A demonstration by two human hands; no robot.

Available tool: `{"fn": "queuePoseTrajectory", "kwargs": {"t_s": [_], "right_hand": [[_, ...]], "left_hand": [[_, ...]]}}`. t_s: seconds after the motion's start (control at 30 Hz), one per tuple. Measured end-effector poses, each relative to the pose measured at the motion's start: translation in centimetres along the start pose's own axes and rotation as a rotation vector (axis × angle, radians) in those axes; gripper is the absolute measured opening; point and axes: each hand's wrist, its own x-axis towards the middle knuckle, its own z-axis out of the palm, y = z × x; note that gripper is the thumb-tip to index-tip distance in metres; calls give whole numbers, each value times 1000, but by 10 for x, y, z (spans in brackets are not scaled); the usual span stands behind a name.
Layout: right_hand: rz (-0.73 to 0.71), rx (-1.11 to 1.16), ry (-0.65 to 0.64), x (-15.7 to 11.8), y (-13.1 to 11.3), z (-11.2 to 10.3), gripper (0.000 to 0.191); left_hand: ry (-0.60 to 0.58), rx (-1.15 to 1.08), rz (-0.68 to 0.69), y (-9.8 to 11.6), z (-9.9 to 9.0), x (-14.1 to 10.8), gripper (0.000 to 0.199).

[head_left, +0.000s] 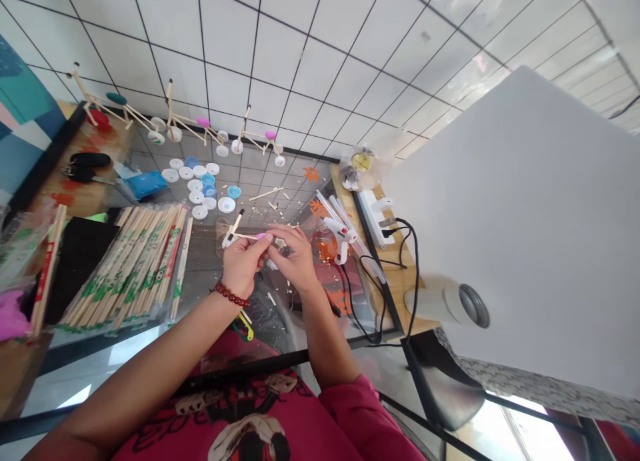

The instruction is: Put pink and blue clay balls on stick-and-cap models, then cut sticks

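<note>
1 view: head-worn, facing forward and down, near fingers.

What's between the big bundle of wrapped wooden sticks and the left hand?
A separate plastic-wrapped stick packet, then bare glass up to the left hand, in the head view.

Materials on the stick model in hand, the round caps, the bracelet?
Stick model: likely wood or bamboo, matte, judging by its pale tan sticks. Round caps: probably plastic, smooth, going by even white and blue color and raised rims. Bracelet: shiny reddish-brown beads; wood, stone or plastic, can't tell.
</note>
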Motion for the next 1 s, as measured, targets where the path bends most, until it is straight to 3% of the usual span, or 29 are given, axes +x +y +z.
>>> {"fn": "queuePoseTrajectory", "kwargs": {"t_s": [0.33, 0.7, 1.0], "right_hand": [[1, 178, -69, 1, 8, -7, 21], [-2, 85, -116, 0, 4, -9, 36], [7, 29, -97, -1, 4, -7, 44]], "left_hand": [[0, -50, 27, -5, 1, 0, 33], [4, -58, 38, -4, 1, 2, 32], [-162, -4, 9, 5, -17, -6, 48]]}}
